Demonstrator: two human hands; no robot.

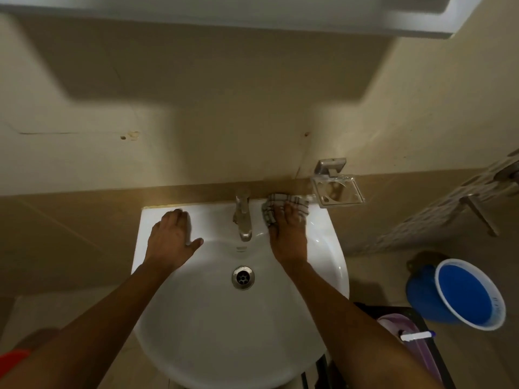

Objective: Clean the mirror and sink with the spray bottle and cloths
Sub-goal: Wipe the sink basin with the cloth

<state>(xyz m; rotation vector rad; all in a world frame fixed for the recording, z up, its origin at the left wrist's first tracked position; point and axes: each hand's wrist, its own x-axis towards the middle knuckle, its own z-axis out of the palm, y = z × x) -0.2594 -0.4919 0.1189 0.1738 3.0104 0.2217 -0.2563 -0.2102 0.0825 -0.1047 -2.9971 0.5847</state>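
A white sink [174, 318] fills the middle of the view, with a steel tap [243, 217] at its back and a drain [243, 277] in the bowl. My left hand [171, 237] rests flat on the sink's back left ledge, fingers straight. My right hand [286, 234] presses a checked cloth [280, 202] onto the back ledge right of the tap, fingers laid over it. The mirror cabinet's underside [309, 21] shows along the top edge. No spray bottle is recognisable.
A metal soap holder [337, 190] is fixed to the wall right of the sink. A blue bucket [466, 296] stands on the floor at the right. A dark rack with a purple item [404, 329] sits below the sink's right side.
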